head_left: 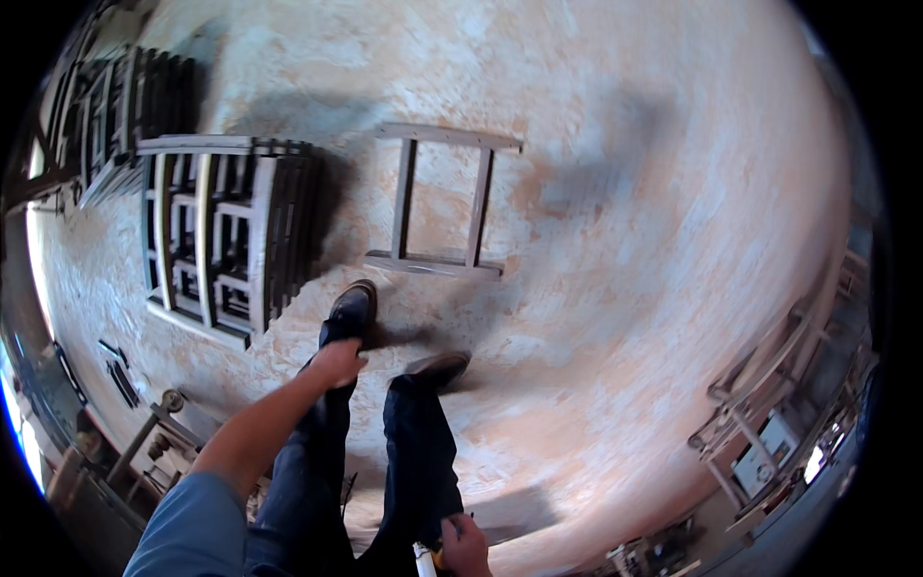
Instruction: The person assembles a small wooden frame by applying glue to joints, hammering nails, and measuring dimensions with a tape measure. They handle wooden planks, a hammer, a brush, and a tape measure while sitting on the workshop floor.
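My left hand [338,363] hangs over my left leg, its fingers curled in; I see nothing in them. By my right thigh, at the lower edge, my right hand [465,548] is closed. A white and yellow object [426,560] shows right beside it, mostly cut off, and its kind is unclear. Ahead of my shoes, a wooden frame [405,197] of two long rails joined by two crosspieces lies apart on the floor. Neither hand touches it. Left of it stands a stack of similar wooden frames [205,236], with two pale bars across its face.
Another pile of dark wooden frames [125,96] stands at the far left. Machinery with a round wheel [173,400] is at the lower left. Wooden pieces and a white box [766,452] line the right side. The floor [654,317] is pale and patchy.
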Tool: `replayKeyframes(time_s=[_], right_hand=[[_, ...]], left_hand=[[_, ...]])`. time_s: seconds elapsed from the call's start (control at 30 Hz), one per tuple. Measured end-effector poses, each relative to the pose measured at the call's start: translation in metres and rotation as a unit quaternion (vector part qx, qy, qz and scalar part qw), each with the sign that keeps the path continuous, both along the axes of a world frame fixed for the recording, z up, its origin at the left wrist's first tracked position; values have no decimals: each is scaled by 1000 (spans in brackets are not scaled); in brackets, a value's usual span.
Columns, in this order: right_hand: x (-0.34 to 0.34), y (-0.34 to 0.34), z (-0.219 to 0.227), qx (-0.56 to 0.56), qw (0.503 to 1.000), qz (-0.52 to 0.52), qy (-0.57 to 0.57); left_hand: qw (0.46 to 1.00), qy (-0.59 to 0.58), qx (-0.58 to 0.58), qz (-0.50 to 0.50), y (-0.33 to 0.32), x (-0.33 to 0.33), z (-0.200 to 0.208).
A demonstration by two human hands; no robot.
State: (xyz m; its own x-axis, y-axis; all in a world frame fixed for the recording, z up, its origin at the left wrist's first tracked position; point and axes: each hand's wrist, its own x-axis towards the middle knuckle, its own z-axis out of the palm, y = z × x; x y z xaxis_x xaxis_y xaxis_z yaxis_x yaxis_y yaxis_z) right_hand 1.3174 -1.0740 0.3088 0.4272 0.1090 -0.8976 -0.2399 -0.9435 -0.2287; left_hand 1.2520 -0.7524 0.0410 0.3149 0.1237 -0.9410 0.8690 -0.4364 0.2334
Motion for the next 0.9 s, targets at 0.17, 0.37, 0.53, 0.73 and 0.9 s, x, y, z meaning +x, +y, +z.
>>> replayKeyframes(time_s=[0.17,0.37,0.53,0.73,0.9], right_hand=[[18,24,-5,-46,976,210,44],[21,25,29,-11,927,371,44],[33,-29,21,11,969,240,65],[46,23,84,-8,996,31,84],[-13,129,177,-12,987,73,140]], left_hand=[[986,-142,4,91,-40,-129,143],[967,-2,21,255,-107,-200,331],[934,84,-14,346,-130,-296,386],[909,50,-19,413,-128,-408,406],[878,-17,29,477,-116,-502,392]])
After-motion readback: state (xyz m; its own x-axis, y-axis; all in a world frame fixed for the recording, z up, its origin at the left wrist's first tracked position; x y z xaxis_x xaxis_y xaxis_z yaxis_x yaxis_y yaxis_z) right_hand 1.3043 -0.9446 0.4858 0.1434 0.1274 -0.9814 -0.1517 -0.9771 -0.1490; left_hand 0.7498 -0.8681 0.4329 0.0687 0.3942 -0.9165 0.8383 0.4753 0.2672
